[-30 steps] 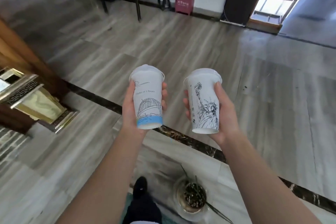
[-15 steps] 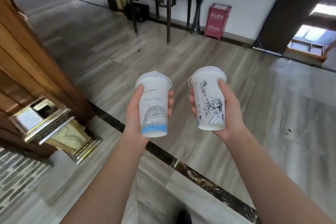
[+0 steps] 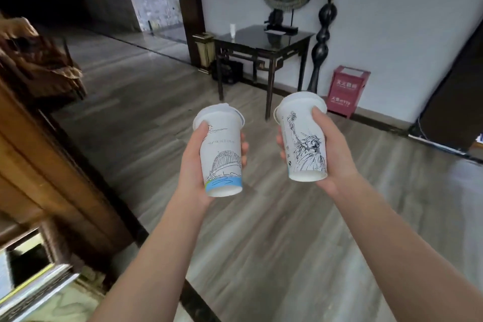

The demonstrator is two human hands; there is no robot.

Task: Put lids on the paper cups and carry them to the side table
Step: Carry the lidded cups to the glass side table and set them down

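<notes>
Both forearms extend forward from the lower edge of the view, bare, converging slightly toward the centre. The left hand wraps the bridge-print cup from its left side: thumb up along the near wall to just under the rim, fingertips showing round the far right side, fingers closed firmly on the cup. That cup stands nearly upright, top tipped a little away from the camera, and carries a white lid seated on its rim. The right hand grips the statue-print cup from its right side, thumb laid up to the edge of the lid, fingertips curling round the left wall; the grasp is closed. This cup leans slightly to the left at the top and is likewise capped with a white lid. The two cups are held side by side, apart, above the wood-grain floor. The dark side table stands well ahead against the white wall, with a red box on the floor to its right.
</notes>
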